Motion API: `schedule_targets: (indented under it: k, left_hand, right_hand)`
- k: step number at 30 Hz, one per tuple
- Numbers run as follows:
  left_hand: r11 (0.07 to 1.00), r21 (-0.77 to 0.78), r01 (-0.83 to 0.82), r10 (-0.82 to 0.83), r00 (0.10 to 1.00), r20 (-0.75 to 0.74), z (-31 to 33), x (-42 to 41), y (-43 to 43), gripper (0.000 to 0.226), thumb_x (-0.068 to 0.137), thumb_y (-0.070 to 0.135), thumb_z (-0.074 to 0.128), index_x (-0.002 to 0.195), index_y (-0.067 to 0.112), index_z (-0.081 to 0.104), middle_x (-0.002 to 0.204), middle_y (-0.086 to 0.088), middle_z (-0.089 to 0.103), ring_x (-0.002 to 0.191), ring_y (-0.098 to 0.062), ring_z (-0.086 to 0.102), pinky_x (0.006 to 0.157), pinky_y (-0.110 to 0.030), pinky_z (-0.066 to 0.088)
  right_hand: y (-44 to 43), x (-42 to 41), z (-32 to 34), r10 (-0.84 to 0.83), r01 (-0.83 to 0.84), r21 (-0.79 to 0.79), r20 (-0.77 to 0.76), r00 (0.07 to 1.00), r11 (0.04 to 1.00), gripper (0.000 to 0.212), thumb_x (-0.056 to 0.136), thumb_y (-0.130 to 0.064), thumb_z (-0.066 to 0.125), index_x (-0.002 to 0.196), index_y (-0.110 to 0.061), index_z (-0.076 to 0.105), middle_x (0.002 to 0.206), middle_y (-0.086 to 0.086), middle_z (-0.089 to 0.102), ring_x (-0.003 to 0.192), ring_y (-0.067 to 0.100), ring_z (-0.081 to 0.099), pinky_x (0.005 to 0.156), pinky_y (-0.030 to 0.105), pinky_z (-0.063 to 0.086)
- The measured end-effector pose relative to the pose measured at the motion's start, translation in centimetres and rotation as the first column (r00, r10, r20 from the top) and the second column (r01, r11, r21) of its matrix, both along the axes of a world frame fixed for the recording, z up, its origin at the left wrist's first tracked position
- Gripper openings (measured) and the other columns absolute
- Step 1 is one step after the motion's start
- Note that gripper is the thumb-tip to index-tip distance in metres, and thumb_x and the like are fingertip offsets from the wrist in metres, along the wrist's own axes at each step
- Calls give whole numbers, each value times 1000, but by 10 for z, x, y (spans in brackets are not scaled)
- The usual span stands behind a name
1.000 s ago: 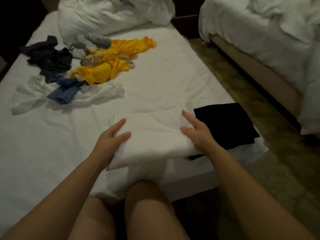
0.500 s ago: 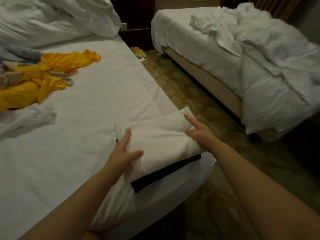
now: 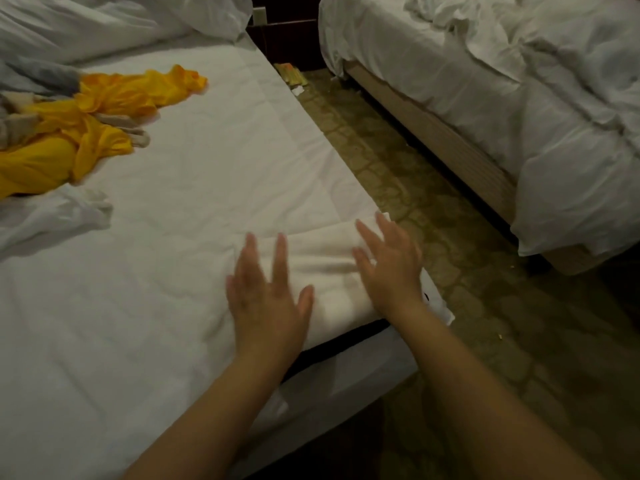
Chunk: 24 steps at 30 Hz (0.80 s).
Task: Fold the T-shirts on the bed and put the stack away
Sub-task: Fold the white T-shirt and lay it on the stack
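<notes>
Left hand [image 3: 268, 292] + right hand [image 3: 388, 268] flat open over white shirt [image 3: 329, 268], holding nothing. Stack (black shirt [image 3: 346, 337] under) hugs bed [image 3: 173, 271] edge by the right hand. Sloppy push = floor imo.

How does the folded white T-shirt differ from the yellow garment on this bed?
The white T-shirt is folded flat; the yellow garment lies crumpled. The white T-shirt sits at the near corner of the bed atop a black garment, with the left hand and right hand spread over it; the yellow garment lies far left among other clothes. Both are on the same bed.
</notes>
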State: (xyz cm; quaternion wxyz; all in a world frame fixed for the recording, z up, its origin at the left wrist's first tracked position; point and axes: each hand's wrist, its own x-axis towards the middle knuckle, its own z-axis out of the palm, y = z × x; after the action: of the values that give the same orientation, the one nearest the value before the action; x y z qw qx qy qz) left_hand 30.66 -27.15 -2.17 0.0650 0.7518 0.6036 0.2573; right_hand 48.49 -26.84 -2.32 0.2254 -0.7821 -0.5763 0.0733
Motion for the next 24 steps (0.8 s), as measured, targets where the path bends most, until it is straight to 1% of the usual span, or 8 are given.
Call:
schedule_targets:
  k: [1,5,9,13,16,18,22,24]
  left_hand:
    - [999,12,41,-40,996,-76,-1,9,1,68,84,50,40,146,24,23,153,-16,18,136,-33,23,108,-51,22]
    - [955,-293,54,-135,955,-264,-27,9,12,65,89,61,7,149,34,3,158,-2,-6,145,-22,-6,114,-46,-3]
    - [937,-347,38,-145,948,-285,-44,4,18,84,71,61,-10,148,36,10,158,-3,2,145,-22,-3,113,-46,-6]
    - [914,-405,8,-132,951,-278,-32,6,22,88,65,62,-19,148,35,-3,158,0,-4,145,-20,-6,114,-49,-2]
    - [934,-358,-8,-77,972,-220,-16,-19,18,89,62,71,-32,143,36,-21,157,5,-12,145,-20,-10,113,-51,-2]
    - [946,-321,-43,-18,983,-185,-9,-56,18,78,67,72,-28,137,38,-25,158,7,-9,145,-21,-5,114,-50,0]
    - [961,-202,-186,146,969,-201,-3,-143,25,68,89,63,7,147,30,22,151,-2,33,137,-27,35,106,-58,25]
    - [934,-235,-268,216,950,-224,-2,-187,35,70,87,64,5,148,32,19,154,0,24,140,-25,27,108,-54,21]
  right_hand:
    - [0,-14,0,54,-54,-37,3,999,998,52,90,-49,28,141,-40,34,157,-7,14,143,20,10,113,45,5]
    - [3,-37,-27,136,-119,-237,54,989,964,49,97,-54,21,145,-48,13,158,-11,-5,145,18,-9,113,48,-6]
    - [11,-34,-48,163,-136,-361,46,986,923,53,96,-56,19,145,-49,0,157,-12,-13,145,20,-13,114,49,-6]
    - [18,-31,-32,179,-151,-446,21,984,882,53,97,-55,17,146,-47,-2,157,-11,-14,145,20,-11,114,49,-3]
    - [18,-49,-10,145,-134,-298,16,989,945,54,95,-56,15,147,-41,13,159,-9,3,146,18,1,114,50,1]
    - [22,-82,6,187,-191,-133,-40,981,972,61,88,-56,13,143,-37,30,155,-8,22,144,16,13,115,47,3]
    - [43,-160,16,296,-303,-29,-146,944,952,59,86,-50,18,135,-32,47,143,-10,44,138,12,30,115,41,2]
    - [58,-194,8,339,-351,-56,-153,928,935,53,92,-47,21,136,-32,46,144,-10,43,137,11,30,115,39,2]
